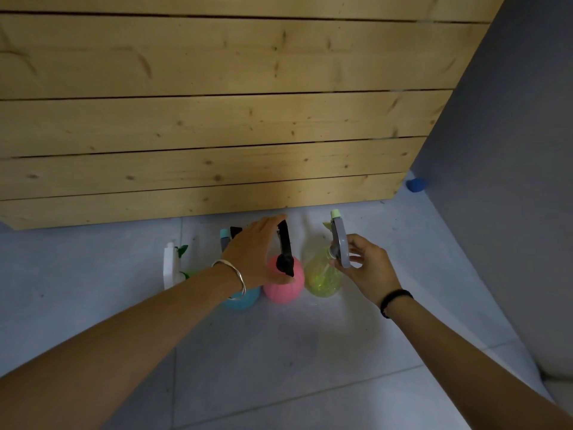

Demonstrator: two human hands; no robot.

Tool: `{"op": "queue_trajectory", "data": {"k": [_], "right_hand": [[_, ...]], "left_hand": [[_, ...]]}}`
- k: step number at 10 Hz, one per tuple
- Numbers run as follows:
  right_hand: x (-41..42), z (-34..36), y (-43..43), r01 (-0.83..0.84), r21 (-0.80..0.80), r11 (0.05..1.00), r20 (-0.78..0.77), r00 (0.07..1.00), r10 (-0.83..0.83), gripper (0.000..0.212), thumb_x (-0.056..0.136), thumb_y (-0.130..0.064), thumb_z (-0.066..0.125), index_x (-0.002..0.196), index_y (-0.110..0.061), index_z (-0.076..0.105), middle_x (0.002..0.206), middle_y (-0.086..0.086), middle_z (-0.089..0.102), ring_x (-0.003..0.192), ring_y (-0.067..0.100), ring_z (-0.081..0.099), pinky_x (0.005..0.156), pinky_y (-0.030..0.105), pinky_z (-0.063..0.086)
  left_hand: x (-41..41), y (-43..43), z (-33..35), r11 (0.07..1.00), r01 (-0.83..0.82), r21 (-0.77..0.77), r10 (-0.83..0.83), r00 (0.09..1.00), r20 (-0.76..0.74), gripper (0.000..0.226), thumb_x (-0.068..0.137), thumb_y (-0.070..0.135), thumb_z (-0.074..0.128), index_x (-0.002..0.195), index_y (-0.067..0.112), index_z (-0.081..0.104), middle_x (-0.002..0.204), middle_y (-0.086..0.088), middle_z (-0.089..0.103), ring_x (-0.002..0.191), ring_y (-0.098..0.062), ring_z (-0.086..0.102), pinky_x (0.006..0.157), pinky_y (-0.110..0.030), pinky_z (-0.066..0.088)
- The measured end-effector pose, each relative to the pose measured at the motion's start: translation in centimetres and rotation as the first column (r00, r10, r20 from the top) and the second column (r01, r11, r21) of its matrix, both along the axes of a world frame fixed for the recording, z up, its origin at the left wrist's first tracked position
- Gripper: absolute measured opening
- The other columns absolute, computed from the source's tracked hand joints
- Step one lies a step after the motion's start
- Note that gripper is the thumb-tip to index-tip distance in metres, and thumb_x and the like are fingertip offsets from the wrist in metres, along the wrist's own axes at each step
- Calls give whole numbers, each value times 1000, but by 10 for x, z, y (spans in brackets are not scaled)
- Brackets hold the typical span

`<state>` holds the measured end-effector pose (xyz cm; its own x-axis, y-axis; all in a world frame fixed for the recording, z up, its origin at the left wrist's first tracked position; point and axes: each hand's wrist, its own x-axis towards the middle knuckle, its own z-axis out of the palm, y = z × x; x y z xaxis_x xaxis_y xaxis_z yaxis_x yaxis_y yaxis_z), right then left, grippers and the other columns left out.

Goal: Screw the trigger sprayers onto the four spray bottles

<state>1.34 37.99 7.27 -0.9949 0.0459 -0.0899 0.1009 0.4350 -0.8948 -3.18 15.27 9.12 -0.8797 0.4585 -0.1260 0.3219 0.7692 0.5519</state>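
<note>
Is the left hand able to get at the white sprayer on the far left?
Probably yes. The left hand rests by the black sprayer on the pink bottle; the white sprayer stands unobstructed just left.

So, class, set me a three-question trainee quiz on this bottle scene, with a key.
1. True or false: the left hand is at the pink bottle with the black sprayer.
2. Which bottle is the right hand working on? A blue, B yellow-green, C white.
3. Fill in: the sprayer in the right hand is ____ in colour.

Key: 1 true; 2 B, the yellow-green bottle; 3 grey, the grey sprayer.
</note>
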Motion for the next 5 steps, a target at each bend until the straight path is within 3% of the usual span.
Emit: {"op": "queue_trajectory", "data": {"k": [2,4,5], "right_hand": [[2,-1,1,-6,56,998,-12,1000,7,28,76,-9,74,99,-17,62,99,-3,68,101,19,62,92,30,49],[5,-2,5,-29,73,997,7,1000,29,42,74,-13,76,106,-30,54,101,-19,61,105,12,56,96,26,41],[7,-2,11,-48,99,994,70,997,42,50,73,-12,77,111,-31,51,110,-16,59,109,11,53,93,24,39]], "left_hand": [[-1,0,-1,1000,0,-5,0,1000,3,115,57,44,85,147,21,17,146,-1,35,134,-21,33,108,-32,29],[1,-1,0,1000,4,-18,-4,1000,8,119,57,46,85,149,22,12,148,-2,33,135,-21,32,109,-32,26],[0,-1,7,999,18,-27,-18,1000,13,119,59,48,83,149,22,10,150,-2,31,136,-21,31,110,-32,25]]}}
